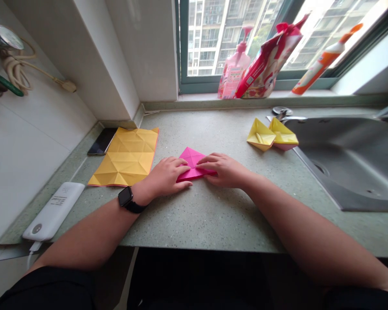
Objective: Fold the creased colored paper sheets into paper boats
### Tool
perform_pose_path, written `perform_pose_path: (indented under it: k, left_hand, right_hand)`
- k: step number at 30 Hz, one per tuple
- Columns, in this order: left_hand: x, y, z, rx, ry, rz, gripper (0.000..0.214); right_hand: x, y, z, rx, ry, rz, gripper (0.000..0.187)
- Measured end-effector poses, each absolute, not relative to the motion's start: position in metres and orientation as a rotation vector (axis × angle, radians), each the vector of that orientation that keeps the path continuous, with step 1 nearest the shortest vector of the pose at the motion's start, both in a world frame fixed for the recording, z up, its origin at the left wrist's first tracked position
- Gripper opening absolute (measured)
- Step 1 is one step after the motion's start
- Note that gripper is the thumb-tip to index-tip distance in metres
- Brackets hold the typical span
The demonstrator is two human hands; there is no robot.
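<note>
A bright pink origami paper (191, 157), folded to a point at the far side, lies on the speckled counter between my hands. My left hand (169, 174) grips its left edge, fingertips on top and thumb at the near side. On the right edge, the fingers of my right hand (224, 169) press down on the paper, with the thumb by the near fold. A creased yellow sheet (129, 155) is spread flat to the left of my left hand. Two folded yellow paper pieces (261, 134) stand side by side beyond my right hand, near the sink.
A steel sink (349, 163) is set into the counter (194, 219) at right. At left lie a white power bank (54, 211) with a cable and a dark phone (102, 141). On the windowsill stand a pink pump bottle (234, 71), a red bag (268, 64) and an orange-white bottle (323, 64).
</note>
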State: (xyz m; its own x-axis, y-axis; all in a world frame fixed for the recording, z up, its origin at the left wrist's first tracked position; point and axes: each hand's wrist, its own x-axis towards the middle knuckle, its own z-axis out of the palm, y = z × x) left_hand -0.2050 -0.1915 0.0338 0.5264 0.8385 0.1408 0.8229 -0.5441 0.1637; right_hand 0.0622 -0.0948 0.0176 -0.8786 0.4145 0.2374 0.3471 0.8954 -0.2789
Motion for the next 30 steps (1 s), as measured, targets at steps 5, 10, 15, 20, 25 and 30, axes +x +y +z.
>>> perform_pose_path:
  k: [5, 10, 15, 20, 25, 30]
  left_hand:
    - [-0.2066, -0.1902, 0.0316, 2.680, 1.442, 0.382, 0.026]
    - [-0.2064, -0.1896, 0.0311, 2.674, 1.381, 0.422, 0.027]
    - [-0.2061, -0.1899, 0.0303, 2.638, 1.405, 0.436, 0.026]
    - [-0.2052, -0.1913, 0.0310, 2.621, 1.413, 0.450, 0.026]
    - [-0.2051, -0.1917, 0.0319, 2.621, 1.442, 0.444, 0.024]
    - [-0.2075, -0.1905, 0.0266, 2.583, 1.543, 0.555, 0.032]
  right_hand:
    - [0.0621, -0.0929, 0.0143, -0.556, -2.751, 0.319, 0.035]
    - [0.0627, -0.0921, 0.0161, -0.544, -2.776, 0.305, 0.031]
    - [0.0626, -0.0940, 0.0202, -0.558, -2.773, 0.329, 0.028]
    - [0.0634, -0.0948, 0.0223, -0.547, -2.785, 0.366, 0.027]
    - [0.0652, -0.0960, 0.0230, -0.594, -2.772, 0.340, 0.029]
    - [0.0664, -0.0956, 0.0210, -0.713, -2.733, 0.257, 0.039]
